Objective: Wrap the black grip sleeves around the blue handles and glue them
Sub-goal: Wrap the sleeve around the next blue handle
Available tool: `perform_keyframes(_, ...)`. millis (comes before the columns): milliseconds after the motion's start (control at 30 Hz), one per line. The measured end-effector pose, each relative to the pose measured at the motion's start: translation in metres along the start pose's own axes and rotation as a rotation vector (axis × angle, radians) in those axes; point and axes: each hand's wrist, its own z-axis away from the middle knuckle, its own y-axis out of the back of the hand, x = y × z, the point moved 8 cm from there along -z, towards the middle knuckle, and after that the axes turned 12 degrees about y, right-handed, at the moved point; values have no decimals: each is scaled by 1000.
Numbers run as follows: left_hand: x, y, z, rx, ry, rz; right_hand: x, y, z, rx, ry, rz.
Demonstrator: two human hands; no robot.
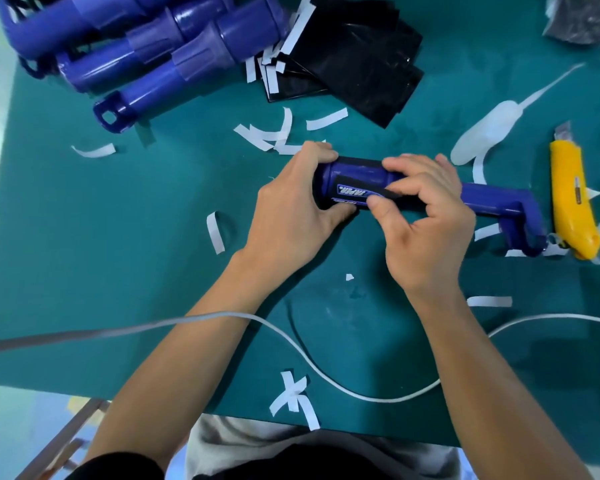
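Wrapping: the left hand (291,206) grips the blue handle (492,202) end while the right hand (426,216) pinches the black grip sleeve (361,171); next likely pressing its edge flat.

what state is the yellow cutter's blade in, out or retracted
Out: a grey blade sticks out past the far end of the yellow cutter.

The handle (492,202) is glossy blue plastic; the sleeve (361,168) on it looks smooth and black; the stacked sheets (361,64) are shiny black film; the strips (215,233) are white paper; the worktop (118,237) is matt green; the knife (572,202) is smooth yellow plastic.
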Motion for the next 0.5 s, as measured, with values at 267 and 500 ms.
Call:
perform_keyframes(267, -3, -4, 4, -53, 30, 30, 6, -1, 2, 105, -30, -41)
perform_keyframes(500, -3, -5, 6, -64, 44, 43, 6, -1, 0, 132, -47, -34)
